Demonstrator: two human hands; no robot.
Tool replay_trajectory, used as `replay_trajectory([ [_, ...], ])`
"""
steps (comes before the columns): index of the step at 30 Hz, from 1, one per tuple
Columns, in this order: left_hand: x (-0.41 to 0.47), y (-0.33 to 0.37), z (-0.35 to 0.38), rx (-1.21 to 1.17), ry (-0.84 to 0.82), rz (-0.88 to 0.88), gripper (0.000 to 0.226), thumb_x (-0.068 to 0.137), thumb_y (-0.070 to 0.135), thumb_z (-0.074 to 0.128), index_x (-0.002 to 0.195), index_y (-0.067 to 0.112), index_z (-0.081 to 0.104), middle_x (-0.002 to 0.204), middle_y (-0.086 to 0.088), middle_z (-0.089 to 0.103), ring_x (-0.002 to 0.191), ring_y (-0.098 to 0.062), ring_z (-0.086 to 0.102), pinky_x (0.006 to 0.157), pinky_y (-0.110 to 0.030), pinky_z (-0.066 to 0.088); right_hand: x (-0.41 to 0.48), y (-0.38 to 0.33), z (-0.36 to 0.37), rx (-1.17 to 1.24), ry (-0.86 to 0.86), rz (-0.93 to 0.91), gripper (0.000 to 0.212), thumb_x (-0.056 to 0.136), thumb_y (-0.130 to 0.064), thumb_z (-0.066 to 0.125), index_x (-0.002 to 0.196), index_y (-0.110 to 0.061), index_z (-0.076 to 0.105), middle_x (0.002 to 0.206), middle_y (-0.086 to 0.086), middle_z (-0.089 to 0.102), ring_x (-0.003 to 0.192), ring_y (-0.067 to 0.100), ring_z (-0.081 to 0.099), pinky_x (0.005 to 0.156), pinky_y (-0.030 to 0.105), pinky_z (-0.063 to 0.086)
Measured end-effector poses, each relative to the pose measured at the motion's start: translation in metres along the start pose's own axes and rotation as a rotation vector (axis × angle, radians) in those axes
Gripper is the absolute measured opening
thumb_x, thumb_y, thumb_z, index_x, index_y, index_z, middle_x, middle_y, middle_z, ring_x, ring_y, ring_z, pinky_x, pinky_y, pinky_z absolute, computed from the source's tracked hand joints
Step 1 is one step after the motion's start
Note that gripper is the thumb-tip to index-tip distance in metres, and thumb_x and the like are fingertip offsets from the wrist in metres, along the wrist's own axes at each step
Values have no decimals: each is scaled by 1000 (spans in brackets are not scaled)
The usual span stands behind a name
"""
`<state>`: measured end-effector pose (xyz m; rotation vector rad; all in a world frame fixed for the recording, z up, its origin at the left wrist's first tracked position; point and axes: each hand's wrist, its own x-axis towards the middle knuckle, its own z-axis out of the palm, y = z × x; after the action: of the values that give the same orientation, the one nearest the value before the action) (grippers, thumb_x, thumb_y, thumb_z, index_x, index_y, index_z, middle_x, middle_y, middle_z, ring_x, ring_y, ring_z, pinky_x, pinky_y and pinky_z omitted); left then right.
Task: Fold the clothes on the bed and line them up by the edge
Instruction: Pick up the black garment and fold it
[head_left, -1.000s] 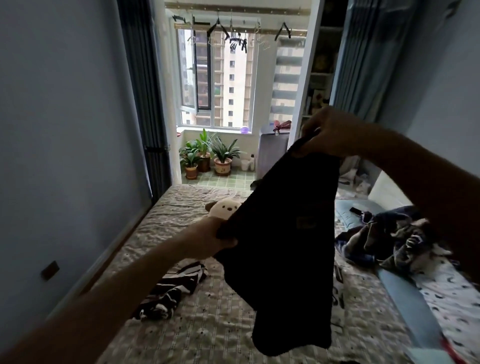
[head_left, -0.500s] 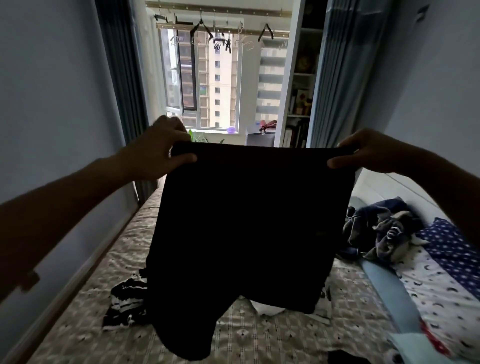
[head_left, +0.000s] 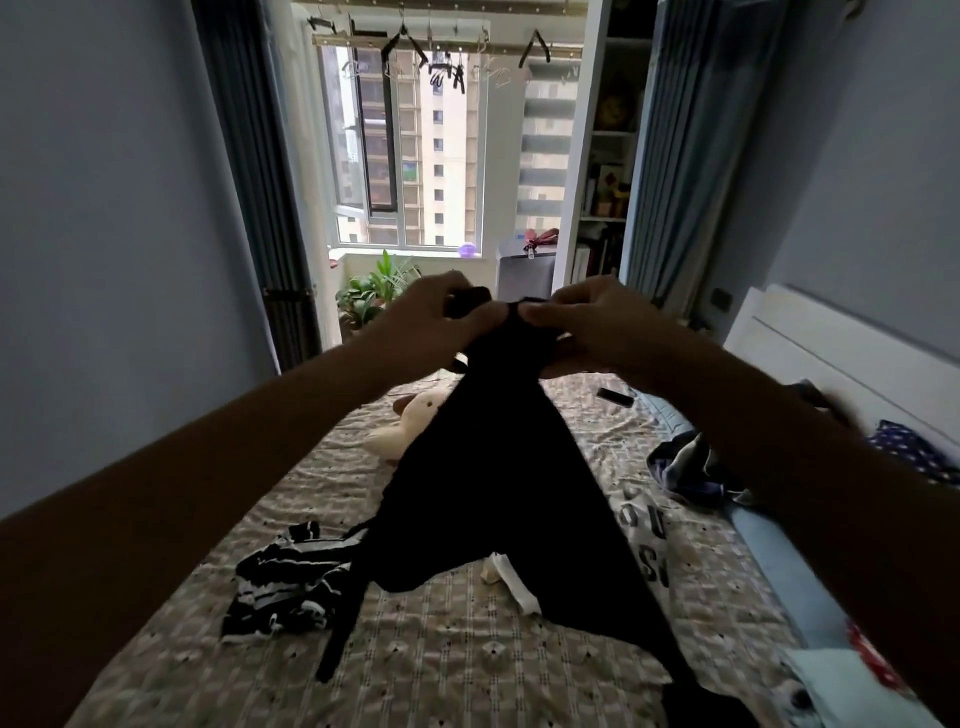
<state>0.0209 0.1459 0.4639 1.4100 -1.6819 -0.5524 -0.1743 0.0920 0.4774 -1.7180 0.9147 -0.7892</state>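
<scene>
A pair of black shorts (head_left: 493, 483) hangs in the air over the bed (head_left: 447, 660), folded in half lengthwise. My left hand (head_left: 431, 322) and my right hand (head_left: 587, 327) meet at the top, each pinching the waistband. The legs drape down and touch the bedspread. A black-and-white striped garment (head_left: 291, 582) lies crumpled on the bed at the left. A white printed garment (head_left: 644, 540) lies partly hidden behind the shorts. A heap of dark blue clothes (head_left: 691, 467) sits at the right.
A cream plush toy (head_left: 410, 421) lies mid-bed, a dark phone (head_left: 615, 397) farther back. Pillows and a white headboard (head_left: 810, 343) line the right side. A wall runs along the bed's left. Beyond are potted plants (head_left: 374, 291), a window and a bookshelf (head_left: 602, 208).
My hands, held wide apart with the shorts spread flat, have come together, folding the shorts in half. The shorts have dropped lower toward the bed.
</scene>
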Motion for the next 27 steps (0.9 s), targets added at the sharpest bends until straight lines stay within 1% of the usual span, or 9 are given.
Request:
replay_trajectory([
  [3,-9,-2,10,132,26,67,73,60,57,80,111,13,52,104,-8,65,99,-21,65,83,-40,57,1,-5,19,29,16,-60,27,97,-29,56,105,-7,68,98,16,72,79,23,74,65,30,61],
  [7,-11,-25,-2,-16,177,61,53,72,4,80,112,10,46,101,-1,59,97,-16,60,75,-22,56,-2,4,14,135,-101,-141,28,95,-17,60,123,-19,61,108,18,71,98,30,70,86,41,58],
  [9,-15,-31,-6,-153,193,53,48,78,-11,70,113,11,44,98,2,57,91,-9,58,65,-14,53,3,19,9,-26,18,-277,49,86,-17,72,131,-25,54,118,12,68,109,28,65,90,42,57],
  [11,-20,-35,-10,-289,168,50,49,81,-17,63,116,12,44,96,1,57,88,-10,59,62,-16,52,13,37,5,-241,153,-348,82,78,-23,80,146,-29,36,142,7,49,129,16,49,92,17,48],
  [14,-26,-43,-19,-488,93,44,55,83,-23,53,123,14,42,98,-5,62,78,-12,65,58,-23,55,24,65,9,-83,-23,-108,108,77,-13,80,155,-29,6,161,4,19,131,9,33,87,12,42],
  [16,-31,-48,-22,-584,66,39,60,84,-24,50,127,17,42,100,-7,65,73,-13,68,56,-23,55,27,86,14,143,-213,15,101,75,-7,80,153,-22,17,150,11,42,126,17,49,91,26,47],
  [20,-37,-71,-28,-665,112,-27,60,85,-20,50,132,18,46,102,-1,72,85,-17,71,64,-28,60,24,106,39,368,-296,-37,34,75,2,71,108,-7,63,90,2,73,82,15,70,72,24,55],
  [25,-48,-132,-33,-449,-37,-151,68,76,-16,67,130,22,52,100,3,73,91,-13,70,71,-22,57,35,125,62,407,-137,-52,31,68,-3,73,98,-5,69,87,4,74,77,16,70,72,26,56],
  [27,-54,-159,-23,-341,-70,-196,57,75,-21,66,111,23,66,85,8,74,80,-1,69,69,-15,54,42,140,73,370,-70,-1,39,65,-1,76,103,-2,68,95,10,73,83,21,69,81,33,58],
])
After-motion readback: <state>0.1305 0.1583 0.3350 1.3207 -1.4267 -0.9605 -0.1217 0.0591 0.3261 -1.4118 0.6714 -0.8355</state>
